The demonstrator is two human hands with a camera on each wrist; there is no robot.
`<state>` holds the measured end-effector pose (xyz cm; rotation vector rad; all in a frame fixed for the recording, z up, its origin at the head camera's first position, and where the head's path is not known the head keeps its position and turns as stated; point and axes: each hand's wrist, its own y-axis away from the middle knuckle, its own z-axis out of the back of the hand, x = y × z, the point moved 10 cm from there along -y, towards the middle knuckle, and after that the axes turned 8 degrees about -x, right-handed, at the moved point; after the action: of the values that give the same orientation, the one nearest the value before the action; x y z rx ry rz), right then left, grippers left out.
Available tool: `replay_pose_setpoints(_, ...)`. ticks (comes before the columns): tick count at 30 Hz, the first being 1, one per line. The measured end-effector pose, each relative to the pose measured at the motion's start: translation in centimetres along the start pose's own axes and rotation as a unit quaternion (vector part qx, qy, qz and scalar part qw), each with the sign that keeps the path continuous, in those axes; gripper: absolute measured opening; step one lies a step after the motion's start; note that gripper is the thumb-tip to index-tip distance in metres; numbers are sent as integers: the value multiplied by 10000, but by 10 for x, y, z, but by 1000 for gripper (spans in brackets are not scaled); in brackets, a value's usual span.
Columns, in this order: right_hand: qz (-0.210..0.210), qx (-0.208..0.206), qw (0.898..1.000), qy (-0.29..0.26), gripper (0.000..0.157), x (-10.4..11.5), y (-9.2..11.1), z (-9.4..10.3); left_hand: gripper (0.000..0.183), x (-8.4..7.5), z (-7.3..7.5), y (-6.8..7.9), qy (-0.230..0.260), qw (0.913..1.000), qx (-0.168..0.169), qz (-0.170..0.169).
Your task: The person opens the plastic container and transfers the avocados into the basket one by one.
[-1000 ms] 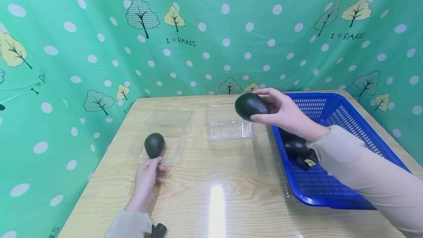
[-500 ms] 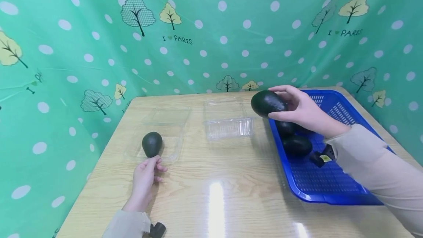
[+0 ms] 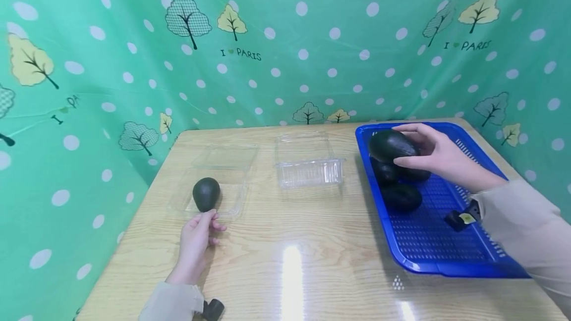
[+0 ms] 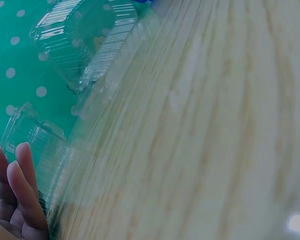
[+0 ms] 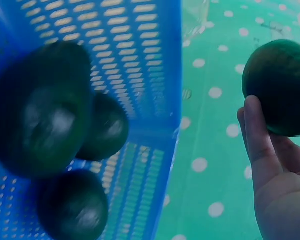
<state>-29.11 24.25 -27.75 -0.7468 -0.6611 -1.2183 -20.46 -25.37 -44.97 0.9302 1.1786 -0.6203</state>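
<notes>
My right hand (image 3: 439,150) grips a dark green avocado (image 3: 390,145) between thumb and fingers, over the far left corner of the blue basket (image 3: 394,246). Below it, several more avocados (image 3: 402,197) lie in the basket; the right wrist view shows large avocados (image 5: 72,205) against the perforated wall, apart from the held avocado (image 5: 280,87). On the left, one avocado (image 3: 206,194) sits in an opened clear plastic container (image 3: 232,204). My left hand (image 3: 196,239) pinches that container's near rim with thumb and forefinger; its other fingers (image 4: 27,170) stretch out loosely.
A second clear container (image 3: 310,172) stands opened at the middle back, its lid tipped rearward. The wooden table (image 3: 267,251) ends at a green dotted curtain (image 3: 285,63) behind and at the left. Dark wrist cameras (image 3: 213,309) stick out at both cuffs.
My right hand has carried the avocado rightward, from above the gap beside the middle container to over the basket, and lowered slightly. My left hand has stayed at the left container's rim.
</notes>
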Motion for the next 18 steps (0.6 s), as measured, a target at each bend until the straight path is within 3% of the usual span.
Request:
replay_pose_setpoints(12, -238, 84, 9990, 378, 63, -39, 8, 16, 20, -2, 1, 2, -66, 10000, 38, 6)
replay_pose_setpoints(18, -377, 219, 9981, 427, 74, -56, 11, 19, 20, 0, 2, 1, -119, 9999, 17, 18)
